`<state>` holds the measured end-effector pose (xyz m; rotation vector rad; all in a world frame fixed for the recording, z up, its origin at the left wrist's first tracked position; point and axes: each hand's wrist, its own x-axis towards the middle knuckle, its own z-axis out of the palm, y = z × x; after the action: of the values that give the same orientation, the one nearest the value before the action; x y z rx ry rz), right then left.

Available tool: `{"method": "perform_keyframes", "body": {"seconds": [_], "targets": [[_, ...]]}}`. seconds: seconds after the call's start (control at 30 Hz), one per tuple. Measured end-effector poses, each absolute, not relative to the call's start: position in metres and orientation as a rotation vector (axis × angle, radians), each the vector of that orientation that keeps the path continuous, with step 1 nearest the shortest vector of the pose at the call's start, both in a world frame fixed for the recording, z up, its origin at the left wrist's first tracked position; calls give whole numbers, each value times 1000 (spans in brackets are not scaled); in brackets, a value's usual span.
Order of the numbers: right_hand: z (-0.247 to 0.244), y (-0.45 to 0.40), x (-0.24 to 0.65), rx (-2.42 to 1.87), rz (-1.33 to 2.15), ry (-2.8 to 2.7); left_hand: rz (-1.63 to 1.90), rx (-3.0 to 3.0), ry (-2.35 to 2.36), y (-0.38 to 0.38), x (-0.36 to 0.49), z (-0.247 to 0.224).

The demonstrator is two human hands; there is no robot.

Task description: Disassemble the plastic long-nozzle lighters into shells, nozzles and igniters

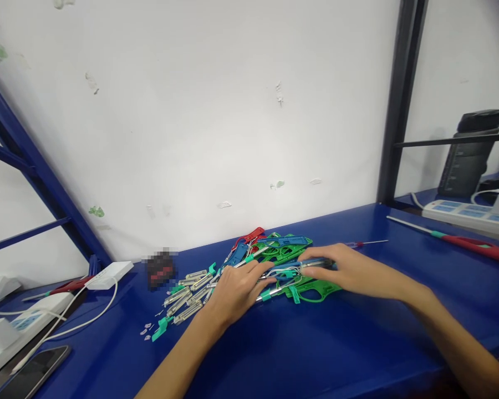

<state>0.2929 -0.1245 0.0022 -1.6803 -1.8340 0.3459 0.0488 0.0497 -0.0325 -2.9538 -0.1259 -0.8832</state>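
Observation:
My right hand [343,271] is closed around the handle end of an opened blue stick lighter [316,262], with its clear fuel tank between thumb and fingers. My left hand [239,285] pinches the front part of that lighter, where thin white wires show; the exact grip is partly hidden. Under and behind both hands lie green lighter shells [316,291], a blue shell [238,255] and a red shell [255,234]. Beside my left hand is a heap of clear fuel tanks [189,313], with teal plastic pieces [162,328] among them.
Small scraps [146,332] lie left of the heap, near a pixelated dark item [161,269]. A white box [114,272], cables, a power strip [25,321] and a phone [37,371] are at left. A red stick lighter [474,241] and another power strip [469,213] sit right.

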Motion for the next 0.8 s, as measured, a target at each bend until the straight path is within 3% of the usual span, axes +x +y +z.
{"method": "perform_keyframes", "body": {"seconds": [0.8], "targets": [[4,-122,298,-1760,236,-1687,-1081,-3078,-178,39,49,-23]]}}
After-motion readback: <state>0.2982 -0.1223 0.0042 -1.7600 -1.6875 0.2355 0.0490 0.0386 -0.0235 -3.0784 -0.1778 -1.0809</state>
